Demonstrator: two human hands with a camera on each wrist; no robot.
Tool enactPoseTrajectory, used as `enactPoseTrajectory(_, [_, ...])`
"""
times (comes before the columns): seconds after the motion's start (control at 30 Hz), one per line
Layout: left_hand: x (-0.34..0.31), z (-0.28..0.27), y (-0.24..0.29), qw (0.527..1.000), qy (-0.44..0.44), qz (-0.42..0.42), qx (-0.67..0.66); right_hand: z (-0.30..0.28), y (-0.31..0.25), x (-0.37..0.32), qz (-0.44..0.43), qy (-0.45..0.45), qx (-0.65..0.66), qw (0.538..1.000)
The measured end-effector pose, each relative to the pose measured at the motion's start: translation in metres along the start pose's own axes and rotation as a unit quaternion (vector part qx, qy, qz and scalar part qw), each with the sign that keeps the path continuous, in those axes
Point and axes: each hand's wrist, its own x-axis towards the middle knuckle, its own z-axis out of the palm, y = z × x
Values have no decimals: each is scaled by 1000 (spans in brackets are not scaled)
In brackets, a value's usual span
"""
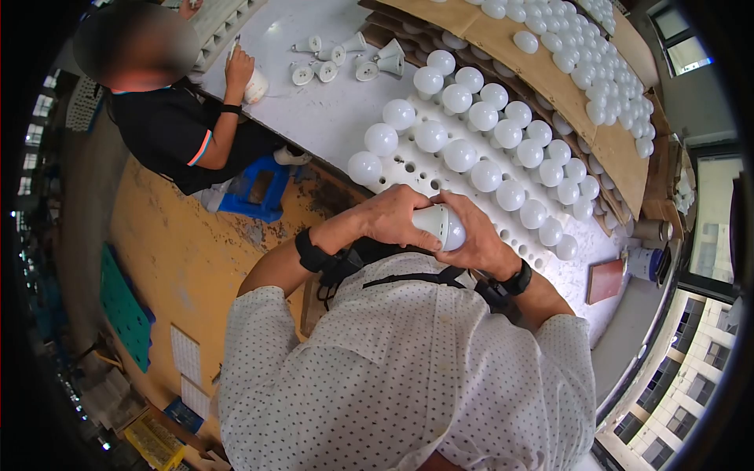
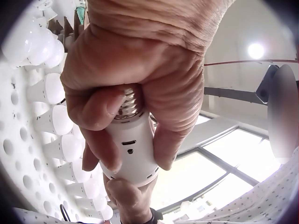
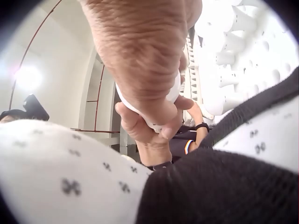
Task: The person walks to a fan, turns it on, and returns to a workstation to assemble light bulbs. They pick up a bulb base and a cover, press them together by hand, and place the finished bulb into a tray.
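Observation:
Both hands hold one white light bulb [image 1: 430,223] close in front of the chest. My left hand [image 1: 390,217] grips its body from the base end. In the left wrist view the fingers curl round the threaded metal base [image 2: 129,106], and small slots show in the white housing [image 2: 135,149]. My right hand [image 1: 481,240] is curled round the frosted dome [image 1: 453,229]. The right wrist view has the right hand [image 3: 140,70] covering most of the bulb, with the left hand [image 3: 147,137] beyond it. Just past the hands lies a white holed tray [image 1: 408,166] bearing rows of bulbs.
Several loose bulb housings [image 1: 338,55] lie on the white table [image 1: 275,39]. Cardboard layers [image 1: 471,31] with many bulbs are stacked at the back right. Another person [image 1: 165,102] sits at the left by a blue stool [image 1: 255,191]. A reddish-brown box [image 1: 605,281] lies right.

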Motion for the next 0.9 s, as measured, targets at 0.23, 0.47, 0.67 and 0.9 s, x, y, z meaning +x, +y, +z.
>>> enactPoseTrajectory(0.23, [-1, 8, 9, 995, 5, 12, -103, 14, 2, -4, -73, 108, 70, 989])
enactPoseTrajectory(0.47, [-1, 26, -13, 979, 18, -1, -203, 7, 3, 0, -25, 49, 133, 990])
enactPoseTrajectory(0.67, [-26, 8, -43, 979, 204, -9, -15, 1, 30, 11, 87, 13, 38, 995])
enactPoseTrajectory(0.9, [-52, -102, -92, 895, 421, -29, -144, 32, 63, 61, 32, -73, -151, 985])
